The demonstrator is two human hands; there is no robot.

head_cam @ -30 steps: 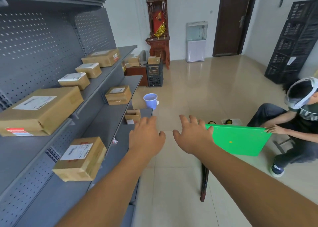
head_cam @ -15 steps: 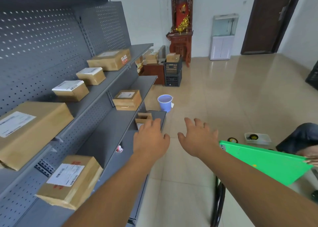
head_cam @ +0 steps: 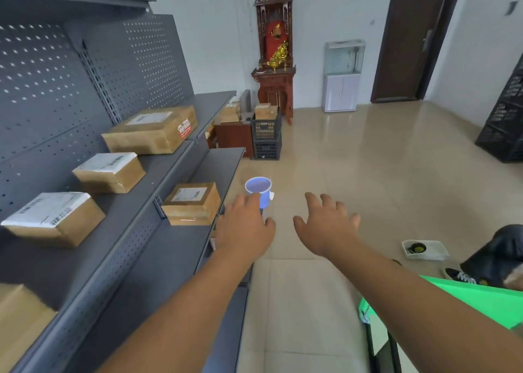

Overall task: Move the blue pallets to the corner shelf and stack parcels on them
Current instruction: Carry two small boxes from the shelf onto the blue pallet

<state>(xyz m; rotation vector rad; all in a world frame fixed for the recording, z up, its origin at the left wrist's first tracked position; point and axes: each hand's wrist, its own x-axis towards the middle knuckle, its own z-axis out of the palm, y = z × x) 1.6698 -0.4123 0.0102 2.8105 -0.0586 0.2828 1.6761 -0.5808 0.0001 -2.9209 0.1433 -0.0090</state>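
Green board (head_cam: 467, 302) shifted back beside the right hand (head_cam: 328, 225); both hands spread, empty; nearest parcel (head_cam: 192, 203) just left of the left hand (head_cam: 244, 231); no pallets visible.

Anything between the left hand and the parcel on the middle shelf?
Nothing visible. The left hand hangs open and empty just right of that parcel, and no object lies between them. The blue bucket stands beyond the hand.
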